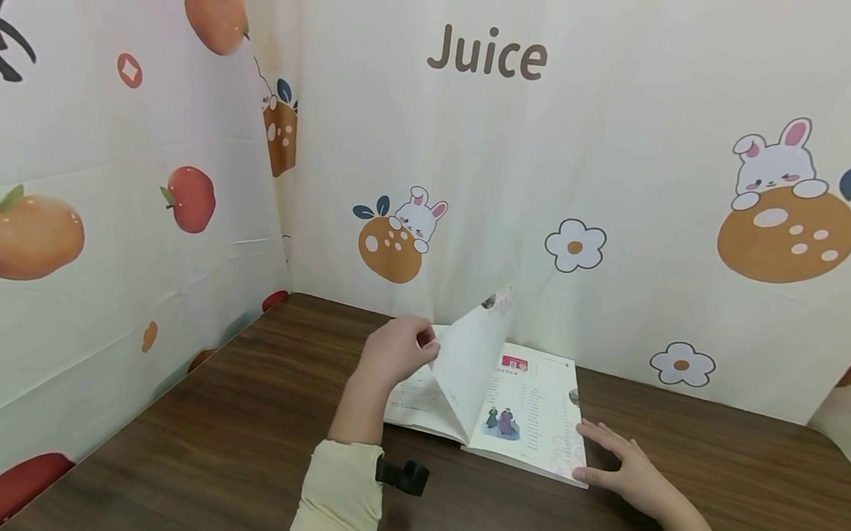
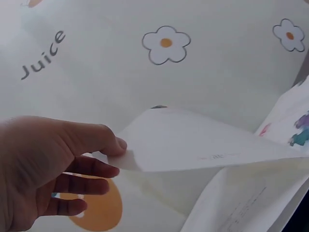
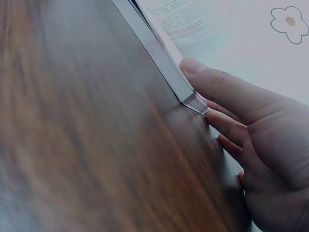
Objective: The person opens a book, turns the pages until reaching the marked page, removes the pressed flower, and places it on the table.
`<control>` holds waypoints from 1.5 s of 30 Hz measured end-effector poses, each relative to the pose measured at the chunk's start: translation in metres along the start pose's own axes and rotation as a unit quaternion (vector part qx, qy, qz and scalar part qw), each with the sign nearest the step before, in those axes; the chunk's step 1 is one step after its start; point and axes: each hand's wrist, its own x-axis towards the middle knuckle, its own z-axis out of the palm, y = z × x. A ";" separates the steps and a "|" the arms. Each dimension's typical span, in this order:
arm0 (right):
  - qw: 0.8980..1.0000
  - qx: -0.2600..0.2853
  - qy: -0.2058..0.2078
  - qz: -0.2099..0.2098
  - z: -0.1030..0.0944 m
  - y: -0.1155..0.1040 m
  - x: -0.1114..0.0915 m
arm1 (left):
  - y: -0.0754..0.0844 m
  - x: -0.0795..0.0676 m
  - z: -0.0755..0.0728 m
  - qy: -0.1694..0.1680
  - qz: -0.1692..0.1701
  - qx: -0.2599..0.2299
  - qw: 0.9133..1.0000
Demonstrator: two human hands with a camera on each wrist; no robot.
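Observation:
An open book (image 1: pixel 546 392) lies on the table, its right-hand page printed with columns of text, a red heading and a small picture of figures. My left hand (image 1: pixel 394 353) pinches the outer edge of a raised page (image 1: pixel 473 354) between thumb and fingers. In the left wrist view that page (image 2: pixel 193 137) curves up from the spine, with the thumb on its near side. At the lower right corner of the book, my right hand (image 1: pixel 628 475) rests with fingers spread. The right wrist view shows its thumb (image 3: pixel 195 67) on the corner and the other fingers along the side edge.
The dark wooden table (image 1: pixel 273 387) runs under the book. Behind and to the left hangs a pale curtain (image 1: pixel 630 148) with printed fruit, rabbits and flowers, close behind the book. A black strap (image 1: pixel 403 475) is around the left wrist.

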 end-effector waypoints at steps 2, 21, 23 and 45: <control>1.000 0.001 0.001 0.000 0.000 0.001 0.000 | -0.005 -0.001 -0.002 -0.009 -0.012 -0.002 1.000; 1.000 -0.001 0.003 -0.006 0.000 0.000 0.000 | -0.053 -0.013 -0.011 -0.129 -0.138 -0.063 0.980; 1.000 0.000 0.003 -0.008 0.000 0.000 -0.001 | -0.056 -0.014 -0.011 -0.141 -0.146 -0.066 0.977; 1.000 0.003 -0.002 0.007 0.000 -0.001 0.000 | -0.087 -0.019 0.015 -0.206 -0.202 -0.073 0.955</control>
